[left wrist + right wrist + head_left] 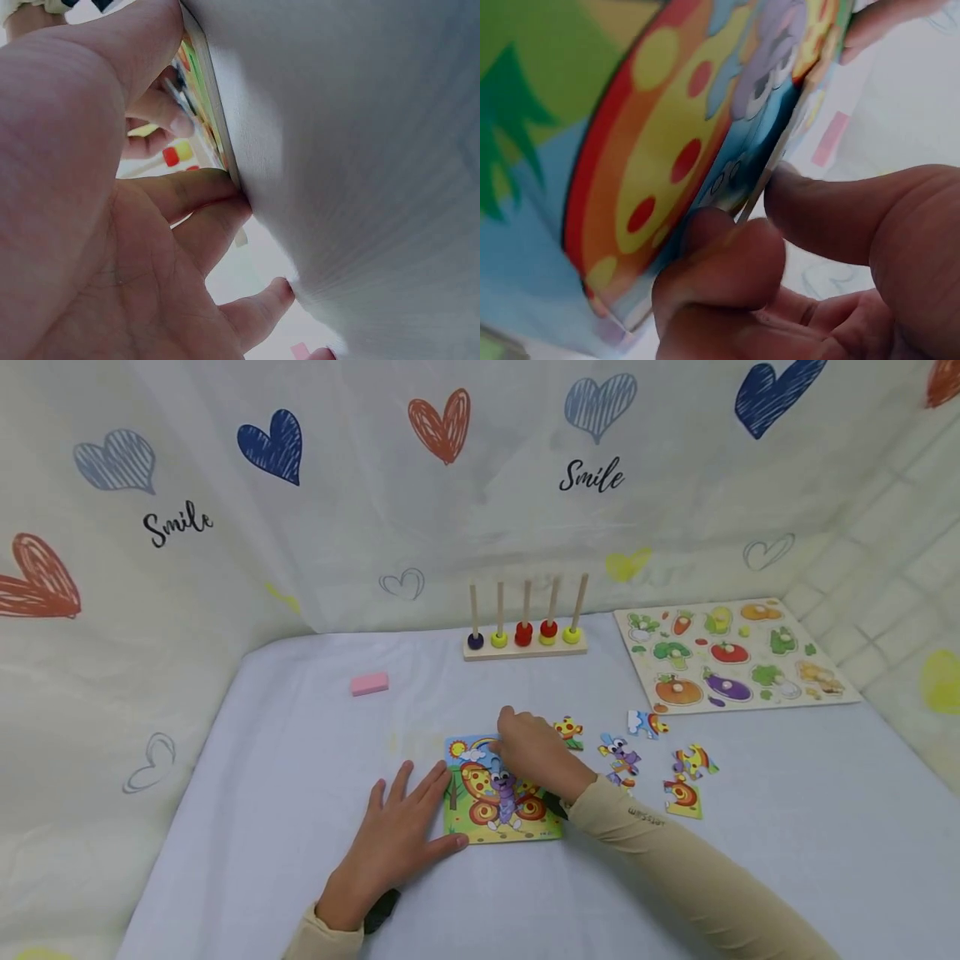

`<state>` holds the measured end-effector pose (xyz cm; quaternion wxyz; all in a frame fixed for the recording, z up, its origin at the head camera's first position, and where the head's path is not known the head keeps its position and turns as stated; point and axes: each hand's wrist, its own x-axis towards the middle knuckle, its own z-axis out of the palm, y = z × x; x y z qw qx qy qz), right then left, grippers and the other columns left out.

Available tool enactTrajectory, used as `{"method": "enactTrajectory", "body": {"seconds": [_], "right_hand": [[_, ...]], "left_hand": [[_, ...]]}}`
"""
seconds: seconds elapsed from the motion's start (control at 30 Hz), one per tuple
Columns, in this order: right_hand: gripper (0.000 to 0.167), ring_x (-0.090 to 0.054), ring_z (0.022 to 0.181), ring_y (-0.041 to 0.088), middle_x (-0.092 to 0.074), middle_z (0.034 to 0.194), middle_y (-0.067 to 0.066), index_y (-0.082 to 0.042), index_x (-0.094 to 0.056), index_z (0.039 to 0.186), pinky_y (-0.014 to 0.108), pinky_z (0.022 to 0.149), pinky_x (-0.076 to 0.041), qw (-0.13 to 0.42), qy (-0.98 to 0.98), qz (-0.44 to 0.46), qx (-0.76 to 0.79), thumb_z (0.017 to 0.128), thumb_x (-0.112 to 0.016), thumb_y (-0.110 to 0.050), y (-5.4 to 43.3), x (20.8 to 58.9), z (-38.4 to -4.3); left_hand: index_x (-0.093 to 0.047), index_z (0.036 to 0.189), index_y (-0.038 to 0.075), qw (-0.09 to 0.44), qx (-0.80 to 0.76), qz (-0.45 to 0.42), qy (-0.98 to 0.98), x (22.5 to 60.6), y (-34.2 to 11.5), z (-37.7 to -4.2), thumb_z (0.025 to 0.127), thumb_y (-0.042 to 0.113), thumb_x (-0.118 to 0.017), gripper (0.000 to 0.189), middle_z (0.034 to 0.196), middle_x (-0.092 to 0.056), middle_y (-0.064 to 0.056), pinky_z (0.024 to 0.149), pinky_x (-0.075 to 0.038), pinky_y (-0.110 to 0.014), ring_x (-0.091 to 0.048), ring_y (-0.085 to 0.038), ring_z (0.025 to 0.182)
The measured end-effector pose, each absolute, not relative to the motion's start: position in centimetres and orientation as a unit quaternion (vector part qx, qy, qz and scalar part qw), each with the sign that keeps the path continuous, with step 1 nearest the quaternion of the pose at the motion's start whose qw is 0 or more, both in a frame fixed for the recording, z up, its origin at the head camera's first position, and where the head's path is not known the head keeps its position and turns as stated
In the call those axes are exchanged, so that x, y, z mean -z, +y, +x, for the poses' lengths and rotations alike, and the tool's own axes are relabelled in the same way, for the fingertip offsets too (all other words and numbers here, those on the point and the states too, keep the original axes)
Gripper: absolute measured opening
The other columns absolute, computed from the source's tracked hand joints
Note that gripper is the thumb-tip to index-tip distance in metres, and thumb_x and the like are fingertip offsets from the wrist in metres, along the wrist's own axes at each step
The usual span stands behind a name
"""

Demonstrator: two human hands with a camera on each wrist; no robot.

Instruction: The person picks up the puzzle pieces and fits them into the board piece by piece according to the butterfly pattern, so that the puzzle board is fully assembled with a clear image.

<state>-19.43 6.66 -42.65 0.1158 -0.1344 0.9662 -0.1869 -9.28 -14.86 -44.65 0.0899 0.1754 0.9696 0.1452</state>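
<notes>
A butterfly jigsaw puzzle (pixel 498 835) lies in its square board on the white cloth. My left hand (pixel 401 831) is spread flat at the board's left side, thumb at the lower edge and fingertips along the left edge. In the left wrist view its fingers (pixel 214 225) meet the board's rim. Over the top of the board, my right hand (pixel 540 752) pinches a puzzle piece (pixel 742 169) between thumb and curled fingers. That piece is blue with part of the butterfly on it, seen tilted in the right wrist view; the hand covers the board's upper right corner.
Several loose puzzle pieces (pixel 684 799) lie right of the board, some overlapping. A wooden peg stacker (pixel 525 650) with coloured beads stands at the back. Behind on the right is a vegetable peg board (pixel 693 652). A pink block (pixel 370 684) sits back left, before a heart-printed curtain.
</notes>
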Motion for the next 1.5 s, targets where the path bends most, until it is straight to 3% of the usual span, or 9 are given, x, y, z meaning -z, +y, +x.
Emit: {"method": "enactTrajectory", "body": {"seconds": [0.27, 0.4, 0.53, 0.63, 0.8, 1.13, 1.5], "right_hand": [[0.042, -0.058, 0.059, 0.019, -0.059, 0.071, 0.006, 0.000, -0.060, 0.109, 0.035, 0.057, -0.056, 0.057, 0.980, -0.180, 0.065, 0.102, -0.075, -0.038, 5.9, 42.5, -19.4], [0.044, -0.056, 0.058, 0.019, -0.057, 0.070, 0.005, -0.003, -0.060, 0.101, 0.033, 0.054, -0.053, 0.069, 0.981, -0.168, 0.064, 0.102, -0.073, -0.045, 6.0, 42.6, -19.5], [0.049, -0.060, 0.065, 0.021, -0.061, 0.078, 0.007, 0.001, -0.064, 0.112, 0.033, 0.059, -0.051, 0.108, 0.976, -0.142, 0.123, 0.108, -0.064, -0.048, 6.6, 42.6, -19.8], [0.046, -0.060, 0.067, 0.022, -0.061, 0.079, 0.009, 0.001, -0.065, 0.113, 0.033, 0.061, -0.049, 0.122, 0.967, -0.124, 0.187, 0.111, -0.059, -0.044, 7.6, 42.2, -19.8], [0.033, -0.055, 0.063, 0.020, -0.059, 0.073, 0.005, -0.005, -0.063, 0.098, 0.031, 0.059, -0.045, 0.113, 0.943, -0.137, 0.281, 0.112, -0.061, -0.035, 9.8, 41.8, -19.2], [0.018, -0.057, 0.076, 0.017, -0.067, 0.086, 0.000, -0.005, -0.071, 0.105, 0.035, 0.068, -0.052, 0.073, 0.914, -0.188, 0.353, 0.110, -0.064, -0.020, 15.2, 41.7, -17.8], [0.017, -0.064, 0.089, 0.019, -0.072, 0.099, 0.003, -0.001, -0.072, 0.115, 0.037, 0.075, -0.057, 0.053, 0.917, -0.182, 0.351, 0.109, -0.064, -0.015, 20.2, 41.1, -16.5]], "left_hand": [[-0.046, 0.164, 0.012, 0.080, -0.140, 0.183, 0.970, 44.5, -14.7, -9.4, 0.094, 0.058, -0.078, 0.090, 0.172, -0.038, -0.003, 0.118, -0.022, -0.076, -0.024, -0.048, 0.157], [-0.046, 0.163, 0.011, 0.077, -0.137, 0.186, 0.970, 44.5, -14.6, -9.4, 0.094, 0.057, -0.078, 0.089, 0.171, -0.038, -0.004, 0.118, -0.022, -0.076, -0.025, -0.048, 0.157], [-0.046, 0.164, 0.012, 0.078, -0.134, 0.187, 0.970, 44.5, -14.5, -9.4, 0.094, 0.058, -0.078, 0.090, 0.172, -0.038, -0.003, 0.118, -0.022, -0.076, -0.024, -0.048, 0.157], [-0.045, 0.164, 0.012, 0.080, -0.131, 0.186, 0.970, 44.4, -14.5, -9.5, 0.094, 0.059, -0.078, 0.091, 0.172, -0.037, -0.003, 0.118, -0.022, -0.077, -0.024, -0.048, 0.157], [-0.044, 0.165, 0.013, 0.091, -0.124, 0.169, 0.974, 44.6, -14.7, -9.3, 0.093, 0.060, -0.078, 0.092, 0.173, -0.036, -0.002, 0.119, -0.020, -0.076, -0.022, -0.048, 0.158], [-0.042, 0.166, 0.015, 0.106, -0.135, 0.160, 0.972, 45.0, -14.4, -8.9, 0.093, 0.061, -0.078, 0.094, 0.173, -0.035, -0.002, 0.120, -0.018, -0.076, -0.019, -0.046, 0.159], [-0.042, 0.166, 0.014, 0.104, -0.127, 0.162, 0.973, 44.9, -14.4, -9.0, 0.093, 0.061, -0.077, 0.093, 0.173, -0.035, -0.002, 0.120, -0.019, -0.076, -0.020, -0.047, 0.159]]}}
